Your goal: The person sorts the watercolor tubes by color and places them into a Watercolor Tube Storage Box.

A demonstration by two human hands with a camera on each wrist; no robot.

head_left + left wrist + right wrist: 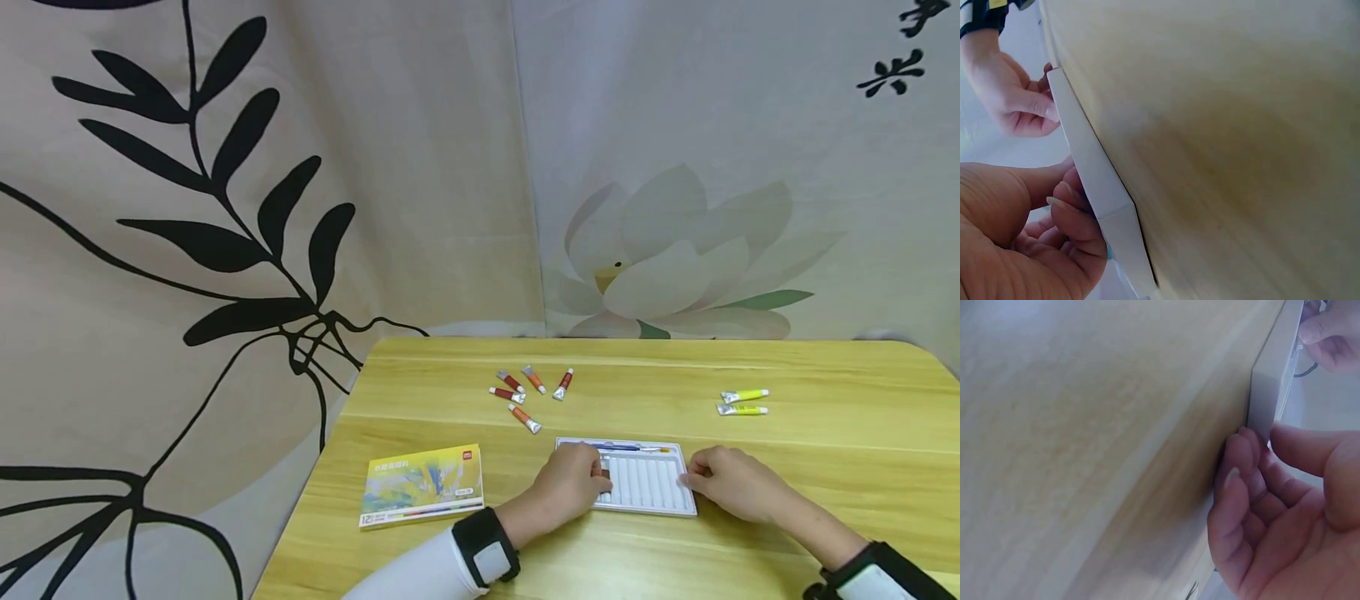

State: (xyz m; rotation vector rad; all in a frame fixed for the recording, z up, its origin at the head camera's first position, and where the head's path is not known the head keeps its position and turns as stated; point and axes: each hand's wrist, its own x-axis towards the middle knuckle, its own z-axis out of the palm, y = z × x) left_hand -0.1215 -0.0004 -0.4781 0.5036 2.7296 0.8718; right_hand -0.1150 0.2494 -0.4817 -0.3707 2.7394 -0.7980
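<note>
A white plastic tray [651,485] with narrow slots lies on the table in front of me. A blue-handled paintbrush [633,448] lies along its far side. My left hand [568,483] is over the tray's left end, its fingers curled round a small dark brown paint tube [605,468], mostly hidden by the hand. The left wrist view shows those fingers [1075,219] behind the tray's side wall [1088,156]. At the tray's right edge, my right hand [738,483] pinches the rim between thumb and fingers; the right wrist view shows this hand [1285,494] at the tray's corner [1266,394].
A yellow paint box [422,486] lies left of the tray. Several red and orange paint tubes [524,418] are scattered beyond it. Two yellow tubes [742,410] lie at the far right of the wooden table [847,433]. A printed curtain [450,167] hangs behind.
</note>
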